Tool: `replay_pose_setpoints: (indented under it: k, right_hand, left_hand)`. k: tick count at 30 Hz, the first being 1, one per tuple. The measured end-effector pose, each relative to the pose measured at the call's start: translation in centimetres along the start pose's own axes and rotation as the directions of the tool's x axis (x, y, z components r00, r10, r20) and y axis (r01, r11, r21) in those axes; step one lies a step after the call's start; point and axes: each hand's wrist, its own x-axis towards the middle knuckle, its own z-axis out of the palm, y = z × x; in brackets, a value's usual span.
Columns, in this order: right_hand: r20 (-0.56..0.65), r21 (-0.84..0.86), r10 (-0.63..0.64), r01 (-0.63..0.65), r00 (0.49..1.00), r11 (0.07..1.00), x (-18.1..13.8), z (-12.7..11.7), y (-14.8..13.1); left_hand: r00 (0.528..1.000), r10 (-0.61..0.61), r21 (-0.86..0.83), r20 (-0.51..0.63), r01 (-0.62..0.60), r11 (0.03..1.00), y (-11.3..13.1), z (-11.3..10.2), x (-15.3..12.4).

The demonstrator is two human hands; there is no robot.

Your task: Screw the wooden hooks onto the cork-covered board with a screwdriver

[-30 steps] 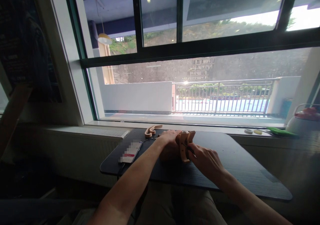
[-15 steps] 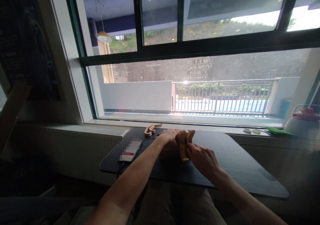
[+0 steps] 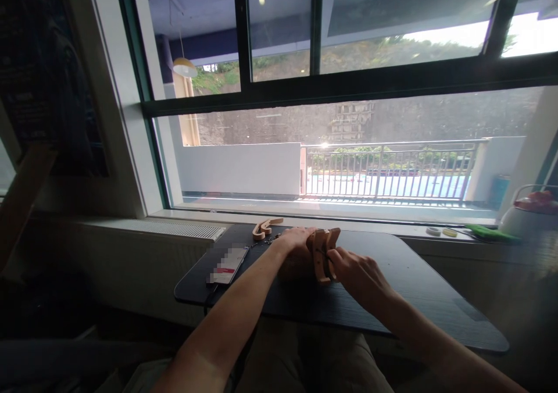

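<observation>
On the dark table (image 3: 414, 288) stands a small wooden model (image 3: 321, 252) made of flat tan pieces. My left hand (image 3: 293, 243) is closed over its left side and holds it down. My right hand (image 3: 355, 277) is pressed against the model's right edge with fingers pinched together; a thin dark tool seen in them earlier is hidden now. A loose curved wooden piece (image 3: 264, 227) lies on the table behind my left hand, with small dark bits beside it.
A phone (image 3: 228, 265) lies face up at the table's left end with a cable hanging off the edge. On the sill at the right are a white kettle with a red lid (image 3: 529, 214), a green item (image 3: 488, 232) and two small rings (image 3: 440, 231). A large window fills the wall.
My right hand has moved in closer to the wooden model, and the thin dark tool that stuck out of its fingers no longer shows. My left hand has stayed on the model.
</observation>
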Motion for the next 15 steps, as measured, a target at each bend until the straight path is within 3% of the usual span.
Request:
replay_pose_setpoints:
  k: [6, 15]
  right_hand:
    - [-0.016, -0.021, -0.037, 0.037, 0.999, 0.999, -0.7, 1.2, -0.1]
    - [-0.080, 0.020, 0.186, -0.185, 0.979, 0.983, -0.5, 1.9, 0.4]
  left_hand:
    - [1.000, 0.001, 0.004, 0.003, -0.001, 1.000, -0.1, 0.2, 0.1]
    - [1.000, -0.011, 0.010, -0.004, 0.011, 1.000, 0.1, 0.2, 0.2]
